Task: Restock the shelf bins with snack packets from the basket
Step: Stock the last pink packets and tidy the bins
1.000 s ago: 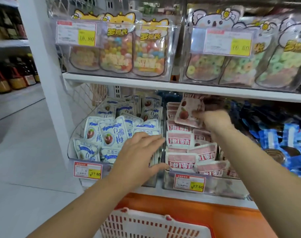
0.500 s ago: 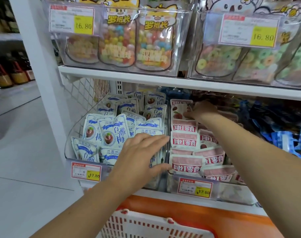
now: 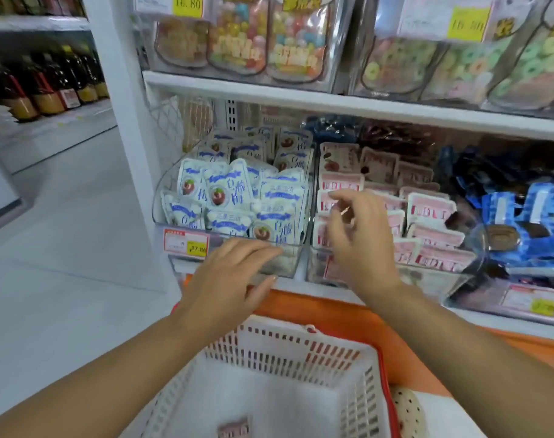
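Snack packets (image 3: 430, 207) are mostly sitting in the shelf bins (image 3: 433, 279) already, looks like just one blurry pink packet (image 3: 233, 427) is lying in the basket (image 3: 285, 346), and left hand (image 3: 228, 279) and right hand (image 3: 361, 245) are hovering loose-fingered, holding nothing.

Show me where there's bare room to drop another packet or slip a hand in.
White-and-blue packet bin: packed full. Pink packet bin: crowded, with one dark gap by its right wall, next to the blue packets. The basket floor is almost bare: one pink packet.
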Demonstrator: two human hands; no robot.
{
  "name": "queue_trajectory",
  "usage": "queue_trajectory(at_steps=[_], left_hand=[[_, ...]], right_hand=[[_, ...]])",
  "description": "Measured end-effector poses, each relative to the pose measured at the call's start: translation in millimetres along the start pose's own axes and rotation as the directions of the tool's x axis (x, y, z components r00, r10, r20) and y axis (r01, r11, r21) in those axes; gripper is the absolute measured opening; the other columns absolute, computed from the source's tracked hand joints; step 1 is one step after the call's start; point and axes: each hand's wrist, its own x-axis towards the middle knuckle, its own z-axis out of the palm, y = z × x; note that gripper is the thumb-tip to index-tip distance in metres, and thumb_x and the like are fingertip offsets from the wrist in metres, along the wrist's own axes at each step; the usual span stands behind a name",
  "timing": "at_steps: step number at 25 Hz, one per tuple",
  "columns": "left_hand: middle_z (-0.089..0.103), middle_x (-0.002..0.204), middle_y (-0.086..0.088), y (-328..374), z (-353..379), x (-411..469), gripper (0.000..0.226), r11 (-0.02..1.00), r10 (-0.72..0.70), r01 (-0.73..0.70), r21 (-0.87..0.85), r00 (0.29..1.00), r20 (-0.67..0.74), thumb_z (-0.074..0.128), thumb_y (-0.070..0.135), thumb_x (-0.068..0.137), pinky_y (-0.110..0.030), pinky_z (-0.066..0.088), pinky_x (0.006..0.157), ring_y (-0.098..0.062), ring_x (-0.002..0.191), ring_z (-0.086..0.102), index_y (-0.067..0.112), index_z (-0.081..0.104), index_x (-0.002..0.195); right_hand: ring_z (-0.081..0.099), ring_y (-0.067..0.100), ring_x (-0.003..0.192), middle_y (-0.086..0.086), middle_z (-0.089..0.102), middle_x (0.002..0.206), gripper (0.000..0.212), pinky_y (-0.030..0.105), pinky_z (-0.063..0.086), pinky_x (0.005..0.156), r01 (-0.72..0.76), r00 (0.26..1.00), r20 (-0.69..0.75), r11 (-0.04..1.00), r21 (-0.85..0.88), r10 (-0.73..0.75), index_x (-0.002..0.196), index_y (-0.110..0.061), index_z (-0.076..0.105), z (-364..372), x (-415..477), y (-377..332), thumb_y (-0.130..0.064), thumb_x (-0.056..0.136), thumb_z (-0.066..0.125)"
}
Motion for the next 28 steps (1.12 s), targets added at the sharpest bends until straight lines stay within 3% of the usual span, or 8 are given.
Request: queue_trajectory(at_steps=[3,5,9,13,17,20,22,28], left_hand=[[0.060,0.124,0.002,-1,20,-67,0.041,0.996,-0.074,0.087,-0.029,0.947,0.312,0.055,0.034,0.091,-0.031,0.045,0.093,-0.019,0.113,0.054,0.022,0.056,0.130],[0.048,0.141,-0.002,-6,43,-120,0.054,0.961,-0.227,0.275,0.024,0.737,0.637,0.059,0.034,0.093,-0.034,0.042,0.102,-0.023,0.127,0.048,0.020,0.043,0.143],[0.016,0.160,-0.008,-24,97,-207,0.085,0.771,-0.420,0.577,0.267,0.146,0.896,0.061,0.041,0.092,-0.032,0.027,0.115,-0.024,0.145,0.026,0.015,0.010,0.155],[0.025,0.156,-0.013,-27,142,-245,0.087,0.499,-0.460,0.796,0.343,-0.093,0.883,0.072,0.028,0.086,-0.031,0.038,0.109,-0.026,0.140,0.035,0.007,0.018,0.152],[0.044,0.145,-0.012,-30,171,-269,0.075,0.275,-0.488,0.870,0.408,-0.240,0.839,0.074,0.022,0.083,-0.029,0.045,0.101,-0.026,0.126,0.051,0.010,0.035,0.146],[0.061,0.126,-0.010,-26,187,-272,0.048,0.248,-0.508,0.877,0.412,-0.244,0.826,0.068,0.023,0.087,-0.026,0.051,0.092,-0.023,0.111,0.062,0.008,0.055,0.131],[0.065,0.115,-0.007,-21,190,-272,0.040,0.138,-0.505,0.916,0.376,-0.261,0.823,0.065,0.022,0.089,-0.028,0.057,0.080,-0.020,0.097,0.065,0.008,0.060,0.126],[0.052,0.113,0.003,-17,174,-255,0.047,-0.159,-0.525,0.981,0.110,-0.178,0.832,0.066,0.018,0.091,-0.019,0.050,0.065,-0.013,0.091,0.059,0.017,0.049,0.136]], right_hand=[[0.048,0.015,0.087,0.002,0.057,0.093,0.024,0.023,0.038,0.076,0.183,0.948,0.265,0.983,0.009,-0.178,0.112,-0.009,0.062,21,-85,-12,-0.013,0.091,0.052],[0.054,0.016,0.100,0.002,0.060,0.109,0.027,0.027,0.048,0.085,0.054,0.846,0.533,0.997,-0.059,-0.014,0.118,-0.015,0.060,42,-140,-7,-0.015,0.093,0.052],[0.054,0.020,0.118,0.005,0.052,0.138,0.039,0.027,0.044,0.098,-0.506,0.133,0.808,0.740,-0.443,0.574,0.134,-0.019,0.050,91,-240,38,-0.022,0.095,0.054],[0.057,0.021,0.087,0.011,0.058,0.111,0.045,0.027,0.047,0.070,-0.765,-0.255,0.703,0.306,-0.566,0.664,0.137,-0.009,0.049,115,-302,60,-0.018,0.094,0.060],[0.056,0.022,0.088,0.010,0.057,0.107,0.047,0.032,0.049,0.076,-0.804,-0.335,0.670,0.170,-0.570,0.662,0.139,-0.010,0.048,141,-328,61,-0.017,0.094,0.059],[0.056,0.021,0.103,0.010,0.053,0.131,0.050,0.032,0.049,0.083,-0.817,-0.385,0.667,0.100,-0.568,0.638,0.142,-0.012,0.043,161,-343,58,-0.020,0.094,0.058],[0.060,0.018,0.096,0.009,0.060,0.123,0.043,0.024,0.047,0.071,-0.832,-0.400,0.648,0.039,-0.553,0.648,0.135,-0.009,0.051,169,-351,54,-0.016,0.094,0.058],[0.063,0.017,0.076,0.005,0.068,0.093,0.013,0.027,0.050,0.064,-0.925,-0.227,0.624,0.035,-0.379,0.747,0.096,-0.009,0.063,168,-339,59,-0.020,0.091,0.067]])
